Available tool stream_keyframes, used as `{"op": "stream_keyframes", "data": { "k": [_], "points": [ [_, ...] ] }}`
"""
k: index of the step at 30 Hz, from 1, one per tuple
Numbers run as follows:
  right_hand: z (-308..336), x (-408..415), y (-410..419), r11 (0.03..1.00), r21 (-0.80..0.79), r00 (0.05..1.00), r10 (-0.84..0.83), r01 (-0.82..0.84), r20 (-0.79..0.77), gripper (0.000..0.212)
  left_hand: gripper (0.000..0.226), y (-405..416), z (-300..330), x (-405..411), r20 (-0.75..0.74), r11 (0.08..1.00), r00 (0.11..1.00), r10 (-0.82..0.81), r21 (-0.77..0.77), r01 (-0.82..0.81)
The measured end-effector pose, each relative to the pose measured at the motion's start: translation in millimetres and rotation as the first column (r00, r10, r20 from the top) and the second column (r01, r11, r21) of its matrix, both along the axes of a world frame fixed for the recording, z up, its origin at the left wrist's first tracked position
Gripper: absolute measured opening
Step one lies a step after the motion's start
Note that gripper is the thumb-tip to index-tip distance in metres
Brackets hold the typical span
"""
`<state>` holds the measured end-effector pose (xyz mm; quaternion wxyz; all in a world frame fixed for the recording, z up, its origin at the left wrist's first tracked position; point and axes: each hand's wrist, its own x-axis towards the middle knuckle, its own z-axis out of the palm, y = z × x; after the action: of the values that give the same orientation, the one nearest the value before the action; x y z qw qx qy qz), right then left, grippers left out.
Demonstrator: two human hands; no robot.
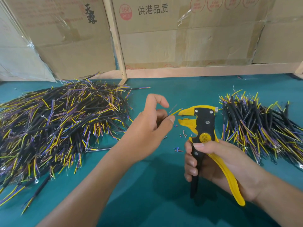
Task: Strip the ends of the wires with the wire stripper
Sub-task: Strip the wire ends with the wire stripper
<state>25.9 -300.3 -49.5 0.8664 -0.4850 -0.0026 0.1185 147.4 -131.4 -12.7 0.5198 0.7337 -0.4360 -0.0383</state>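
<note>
Stripping goes best if the left hand (154,123), pinching a cable (172,114) mid-worktop, feeds one core squarely into the wire stripper (203,128), whose jaws stand apart; the right hand (218,164), wrapped round its handles, then squeezes steadily

The cardboard box (188,30) at the back, right of the wooden post, has 供港品质 printed in black, plus a red circle stamp next to it reading 260 with what looks like PCS under it. The cardboard sheet (65,30) on the left has two big black brush-style characters, the first one is 天, the second I can't make out for sure. The wire stripper (204,126) has a round yellow badge at its pivot with tiny characters and something like B-01212, pretty blurry though.
</note>
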Motion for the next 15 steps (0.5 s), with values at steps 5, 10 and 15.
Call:
{"op": "stream_keyframes", "data": {
  "k": [5,10,15],
  "points": [
    [-5.3,2.3,-0.7,1.000,0.001,1.000,0.015,-0.015,0.001,0.034,0.014,2.9,5.0,-3.7,0.168,0.999,0.985,-0.043,0.027,0.039],
    [-5.7,0.9,-0.2,1.000,0.007,1.000,0.006,-0.006,-0.018,0.037,0.011,2.7,3.0,-5.2,0.201,0.996,0.978,-0.060,0.078,0.045],
    [-3.2,-0.9,0.8,1.000,-0.001,1.000,-0.005,0.005,-0.027,0.041,0.009,2.5,3.0,-5.6,0.224,0.994,0.973,-0.057,0.105,0.034]
  ]
}}
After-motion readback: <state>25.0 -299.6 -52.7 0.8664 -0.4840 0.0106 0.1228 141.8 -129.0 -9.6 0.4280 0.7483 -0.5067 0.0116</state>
